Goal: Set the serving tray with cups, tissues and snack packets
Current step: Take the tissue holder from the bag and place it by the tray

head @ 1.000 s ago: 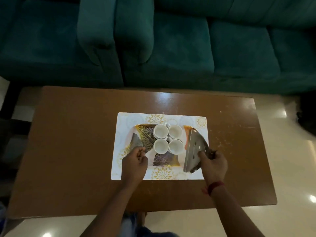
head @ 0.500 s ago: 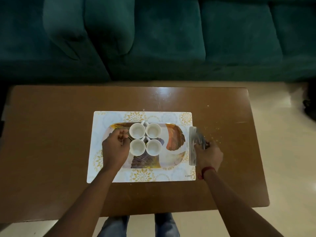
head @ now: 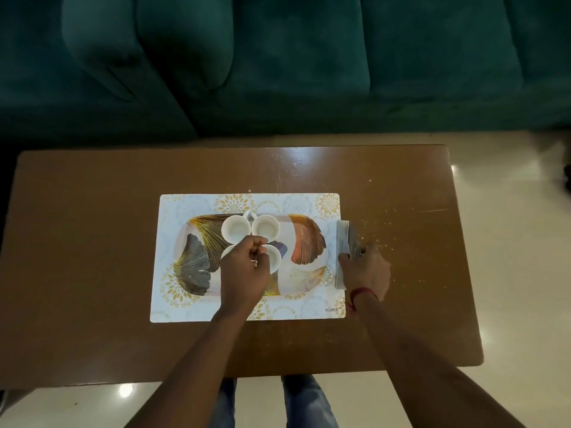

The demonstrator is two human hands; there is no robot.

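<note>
A leaf-patterned serving tray [head: 197, 257] lies on a white floral placemat [head: 185, 307]. Several white cups stand clustered on it: back left cup [head: 236, 229], back right cup [head: 265, 229], front right cup [head: 276, 257]. My left hand [head: 244, 273] hovers over the front pair with curled fingers and seems to pinch the front left cup [head: 226, 252], which it mostly hides. My right hand [head: 366, 270] grips a silver snack packet [head: 343, 239] lying along the mat's right edge, just outside the tray.
The brown wooden table [head: 92, 242] carries the mat at its centre, and crumbs speckle its right part. A dark green sofa [head: 309, 72] stands right behind the table. Pale glossy floor shows to the right and in front.
My left hand moved right from the tray's left end to the front cups. The right hand brought the packet from tilted over the tray's right end down beside the tray.
</note>
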